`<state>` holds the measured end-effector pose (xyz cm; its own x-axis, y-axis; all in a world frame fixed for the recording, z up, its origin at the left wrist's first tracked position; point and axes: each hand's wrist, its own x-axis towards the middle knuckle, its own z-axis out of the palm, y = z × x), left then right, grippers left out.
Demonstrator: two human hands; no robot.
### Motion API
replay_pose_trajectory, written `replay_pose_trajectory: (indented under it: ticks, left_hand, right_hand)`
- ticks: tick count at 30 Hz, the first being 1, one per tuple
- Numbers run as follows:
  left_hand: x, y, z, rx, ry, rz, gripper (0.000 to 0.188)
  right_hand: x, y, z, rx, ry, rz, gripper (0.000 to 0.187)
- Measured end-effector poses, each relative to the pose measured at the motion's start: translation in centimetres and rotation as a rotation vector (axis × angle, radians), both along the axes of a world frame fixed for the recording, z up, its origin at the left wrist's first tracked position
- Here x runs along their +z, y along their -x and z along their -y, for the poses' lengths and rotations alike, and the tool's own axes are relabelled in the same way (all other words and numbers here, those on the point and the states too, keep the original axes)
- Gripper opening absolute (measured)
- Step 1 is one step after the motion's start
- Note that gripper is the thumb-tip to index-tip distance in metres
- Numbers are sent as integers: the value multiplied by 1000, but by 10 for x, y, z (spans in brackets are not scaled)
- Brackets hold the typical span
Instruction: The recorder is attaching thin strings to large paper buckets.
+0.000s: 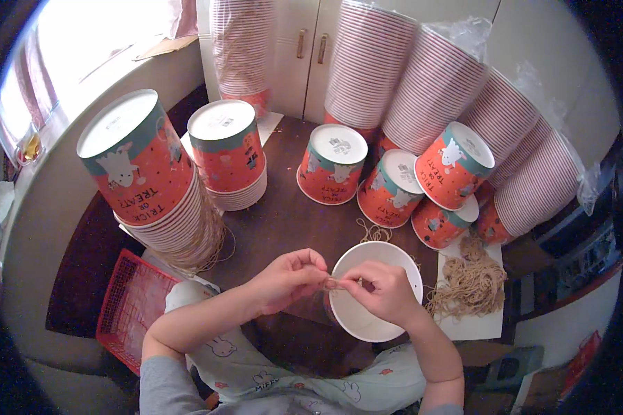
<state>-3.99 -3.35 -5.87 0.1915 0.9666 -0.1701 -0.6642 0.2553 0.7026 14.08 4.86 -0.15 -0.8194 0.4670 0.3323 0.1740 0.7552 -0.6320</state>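
A paper bucket (pixel 368 326) with a white inside stands mouth up in front of me, near the table's edge. Over its left rim my left hand (pixel 292 282) and my right hand (pixel 386 293) meet, thumb and finger pinched. Between their fingertips runs a short piece of tan string (pixel 333 283), looped or knotted; which of the two I cannot tell. The right hand hides part of the bucket's mouth. Small dark holes show near the bucket's right rim. To its right, a tangled heap of tan string (pixel 471 282) lies on a white sheet (pixel 488 325).
Upside-down orange and green buckets (pixel 332 166) stand across the dark table (pixel 270 221). At the left rises a nested stack (pixel 145 173) with strings hanging from it. Tall plastic-wrapped bucket stacks (pixel 370 62) line the back. A red basket (pixel 128 311) sits low at the left.
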Motion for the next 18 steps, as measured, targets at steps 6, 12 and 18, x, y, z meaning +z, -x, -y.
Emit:
replay_pose_trajectory:
  ticks: [6,12,18]
  left_hand:
    - [5,-2,0,-19,-114,-138,29]
    - [-4,-6,1,-62,-288,-632,20]
    - [8,-12,1,-26,-174,-516,14]
  right_hand:
    - [7,-2,-4,-8,150,-88,5]
    - [5,-2,-6,13,153,-111,4]
    - [1,-2,-7,21,202,-71,5]
